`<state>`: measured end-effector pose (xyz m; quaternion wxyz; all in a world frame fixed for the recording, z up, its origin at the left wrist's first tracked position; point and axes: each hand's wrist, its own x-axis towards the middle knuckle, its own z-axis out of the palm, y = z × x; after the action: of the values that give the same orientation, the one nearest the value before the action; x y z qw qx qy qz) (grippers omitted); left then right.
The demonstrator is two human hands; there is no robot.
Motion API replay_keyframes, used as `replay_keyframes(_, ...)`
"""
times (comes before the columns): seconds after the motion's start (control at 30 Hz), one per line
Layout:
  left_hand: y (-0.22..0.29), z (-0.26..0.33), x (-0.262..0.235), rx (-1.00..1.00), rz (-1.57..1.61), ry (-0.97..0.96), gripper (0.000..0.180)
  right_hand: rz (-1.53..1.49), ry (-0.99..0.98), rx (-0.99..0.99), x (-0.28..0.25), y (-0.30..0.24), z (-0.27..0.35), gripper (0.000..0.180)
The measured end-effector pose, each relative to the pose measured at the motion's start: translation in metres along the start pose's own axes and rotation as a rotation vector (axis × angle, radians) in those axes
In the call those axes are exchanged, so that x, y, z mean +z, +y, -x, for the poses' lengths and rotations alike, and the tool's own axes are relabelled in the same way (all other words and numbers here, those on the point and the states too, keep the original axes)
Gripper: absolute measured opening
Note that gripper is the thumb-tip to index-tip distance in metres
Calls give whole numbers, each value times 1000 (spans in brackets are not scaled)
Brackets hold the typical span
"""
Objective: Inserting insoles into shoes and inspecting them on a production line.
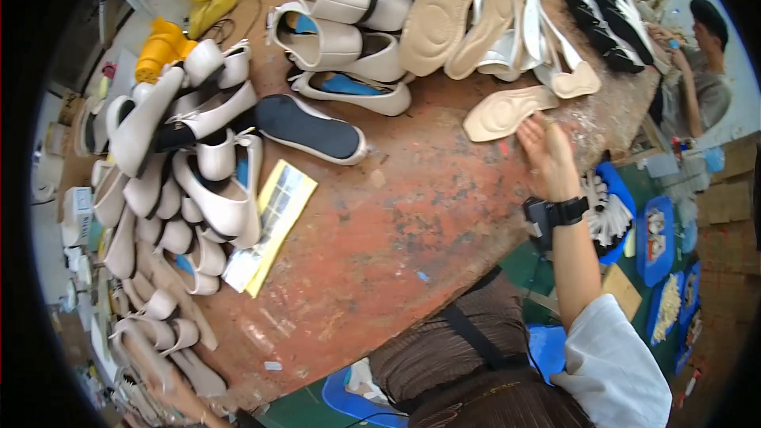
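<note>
My right hand reaches to the far right of the table, fingers stretched out, fingertips at the near edge of a beige insole lying flat. Beyond that insole, more beige insoles lean in a stack. At the lower left, my left hand is blurred beside cream shoes; whether it grips one I cannot make out. A shoe turned sole up shows its black sole in the middle of the table. Next to it lies a yellow-edged printed sheet.
Cream shoes are heaped along the left side, others at the far middle. Black shoes sit at the far right, near another person. Blue trays stand below the table's right edge. Yellow tools lie far left.
</note>
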<state>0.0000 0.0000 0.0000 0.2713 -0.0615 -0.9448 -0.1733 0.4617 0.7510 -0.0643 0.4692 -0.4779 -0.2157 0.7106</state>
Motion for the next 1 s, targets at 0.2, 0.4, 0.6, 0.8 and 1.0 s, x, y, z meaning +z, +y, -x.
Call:
replay_keyframes(0.2, 323, 38, 6, 360, 356, -43, 62, -158, 18, 87, 35, -4, -21, 33)
replay_keyframes(0.4, 532, 98, 78, 1378, 330, -582, 64, -266, -386, 113, -18, -1, 96, 28)
replay_keyframes(0.6, 508, 86, 171, 1359, 205, -443, 36, -398, -324, 361, -46, 0, 175, 38)
replay_keyframes(0.8, 547, 73, 55, 1451, 218, -322, 35, -231, -180, 149, -97, -6, 210, 45)
replay_keyframes(1.0, 627, 141, 19, 1957, 592, -644, 34, -329, -143, 21, -102, 3, 214, 49)
